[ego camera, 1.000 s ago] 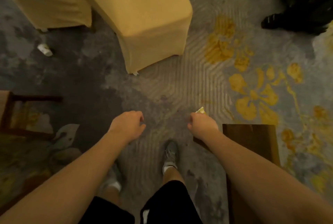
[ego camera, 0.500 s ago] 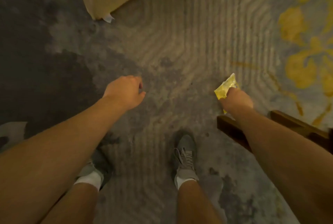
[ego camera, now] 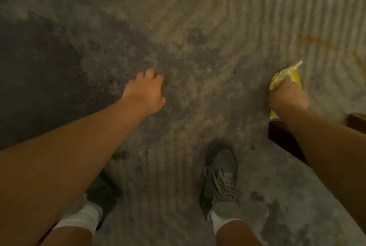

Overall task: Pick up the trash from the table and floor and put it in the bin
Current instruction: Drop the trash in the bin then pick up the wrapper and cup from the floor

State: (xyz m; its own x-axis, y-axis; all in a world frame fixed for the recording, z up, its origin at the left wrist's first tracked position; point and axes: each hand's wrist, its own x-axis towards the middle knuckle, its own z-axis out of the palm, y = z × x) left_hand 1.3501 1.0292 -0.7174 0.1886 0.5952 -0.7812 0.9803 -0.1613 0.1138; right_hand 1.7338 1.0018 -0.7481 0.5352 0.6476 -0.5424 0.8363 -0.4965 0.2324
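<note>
A crumpled yellow wrapper [ego camera: 287,75] is gripped in my right hand [ego camera: 288,98] at the right of the head view, low over the patterned carpet [ego camera: 178,27]. Part of the wrapper sticks out above my fingers, and a yellow corner shows below my wrist. My left hand [ego camera: 145,93] hangs over the carpet at centre left, holding nothing, its fingers loosely curled downward. No bin is in view.
A dark wooden furniture piece [ego camera: 285,138] sits at the right edge, just under my right forearm. My two feet in grey shoes [ego camera: 220,182] stand on the carpet at the bottom of the frame.
My view has dropped closer to the floor, and the yellow-covered chair has left the frame. My right hand now grips the yellow wrapper with more of it showing. The left hand's fingers have loosened.
</note>
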